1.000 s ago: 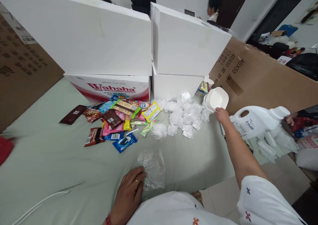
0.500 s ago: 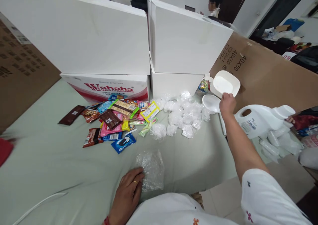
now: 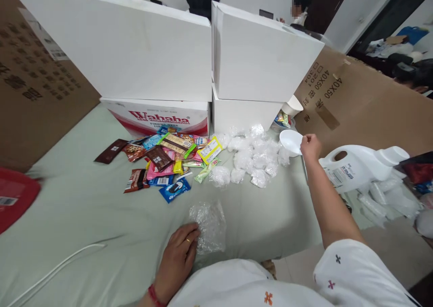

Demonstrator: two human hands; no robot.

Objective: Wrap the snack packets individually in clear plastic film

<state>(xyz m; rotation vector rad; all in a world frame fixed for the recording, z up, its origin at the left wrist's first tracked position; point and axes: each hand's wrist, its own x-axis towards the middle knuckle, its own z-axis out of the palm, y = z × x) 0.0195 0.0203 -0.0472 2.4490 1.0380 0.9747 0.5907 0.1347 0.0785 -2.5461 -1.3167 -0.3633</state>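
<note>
My right hand (image 3: pixel 310 149) is stretched forward to the right, its fingers closed at the rim of a round white plastic bowl (image 3: pixel 290 141). The bowl stands beside several crumpled clear plastic bundles (image 3: pixel 246 157). Palm down near the table's front, my left hand (image 3: pixel 181 248) lies with its fingertips on the left edge of a flat clear plastic bag (image 3: pixel 210 228). Those fingers are stretched out and grip nothing. Behind the bowl, a white scoop (image 3: pixel 293 105) rests partly hidden by a white box, above some colourful wrappers (image 3: pixel 282 118).
Wrapped snacks (image 3: pixel 162 158) lie heaped left of centre. White boxes (image 3: pixel 250 54) and a Wahaha carton (image 3: pixel 162 117) wall off the back. At right are a white jug (image 3: pixel 352 167) and brown cardboard (image 3: pixel 365 99). A red object (image 3: pixel 16 198) and white cable (image 3: pixel 57 266) are at left.
My right hand has let go of the white scoop, which now sits farther back by the box, and has come down to the round bowl. My left hand stays at the bag.
</note>
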